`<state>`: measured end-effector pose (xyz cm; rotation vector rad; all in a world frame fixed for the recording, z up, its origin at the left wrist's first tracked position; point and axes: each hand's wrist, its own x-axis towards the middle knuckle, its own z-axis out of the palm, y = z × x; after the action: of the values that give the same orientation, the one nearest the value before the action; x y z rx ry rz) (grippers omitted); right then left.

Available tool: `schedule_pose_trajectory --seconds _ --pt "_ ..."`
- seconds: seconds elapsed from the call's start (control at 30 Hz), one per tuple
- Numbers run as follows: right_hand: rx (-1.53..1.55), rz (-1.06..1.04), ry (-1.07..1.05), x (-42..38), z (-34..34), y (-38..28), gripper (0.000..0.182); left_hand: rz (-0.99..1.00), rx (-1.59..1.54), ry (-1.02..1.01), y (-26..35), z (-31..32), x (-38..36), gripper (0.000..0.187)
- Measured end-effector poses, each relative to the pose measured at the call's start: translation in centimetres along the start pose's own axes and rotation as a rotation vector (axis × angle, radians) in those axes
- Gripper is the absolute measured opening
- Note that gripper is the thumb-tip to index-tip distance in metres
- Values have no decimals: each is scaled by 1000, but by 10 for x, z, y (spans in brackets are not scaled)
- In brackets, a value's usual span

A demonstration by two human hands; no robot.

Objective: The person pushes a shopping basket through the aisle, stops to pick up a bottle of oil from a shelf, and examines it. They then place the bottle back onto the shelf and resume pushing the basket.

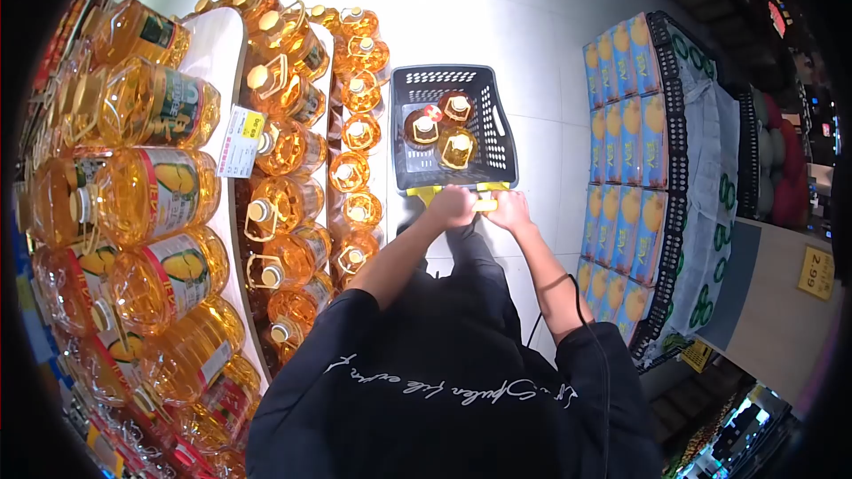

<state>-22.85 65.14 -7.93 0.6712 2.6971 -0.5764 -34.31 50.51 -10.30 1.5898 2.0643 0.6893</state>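
Note:
Both of my hands grip the yellow handle (485, 206) of a dark grey plastic shopping basket (406, 179) in front of me. My left hand (453, 205) is wrapped round the left part of it, and my right hand (509, 209) closes on the right part. Three large oil bottles stand inside the basket: a dark one (424, 128) with a red-and-white mark, another dark one (456, 107) behind it, and a golden one (457, 149) nearest me. Whether the basket rolls on wheels is hidden.
Shelves on my left carry many big jugs of golden oil (171, 184), with a price tag (241, 142) on one shelf edge. To my right, blue-and-orange cartons (628, 144) are stacked beside black crates (673, 177). A pale tiled floor (532, 27) stretches ahead.

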Motion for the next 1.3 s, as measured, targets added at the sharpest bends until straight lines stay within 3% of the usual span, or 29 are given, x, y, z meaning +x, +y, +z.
schedule_pose_trajectory --seconds 0.1,0.23,0.33,0.37,0.47,0.6,0.7,0.73,0.83,1.0,1.23,1.3 --pt "14 -40 59 31 -11 1 39 -58 109 -52 -13 -21 25 17" --pt "7 -62 -13 71 -40 -5 43 -177 113 -134 -27 -53 59 23" --pt "52 -124 51 113 -33 8 36 -331 68 -239 -30 -88 90 27" --pt "54 -147 56 126 -29 15 34 -383 166 -356 -36 -91 104 35" --pt "16 -171 -43 164 -32 23 32 -474 266 -350 -44 -110 130 39" --pt "168 -424 419 206 -20 40 25 -554 362 -261 -76 -109 157 42" --pt "84 -349 43 235 -75 27 21 -602 386 -255 -84 -127 181 44" --pt "80 -359 62 246 -76 29 19 -606 377 -277 -89 -131 190 45" --pt "83 -469 377 272 -85 33 20 -612 376 -273 -105 -148 216 44" --pt "88 -399 111 326 -124 30 24 -643 346 -284 -134 -174 259 41" --pt "118 -289 -7 393 -164 23 21 -611 237 -288 -157 -239 322 37" --pt "120 -303 -13 407 -176 15 19 -497 190 -269 -192 -230 334 36"
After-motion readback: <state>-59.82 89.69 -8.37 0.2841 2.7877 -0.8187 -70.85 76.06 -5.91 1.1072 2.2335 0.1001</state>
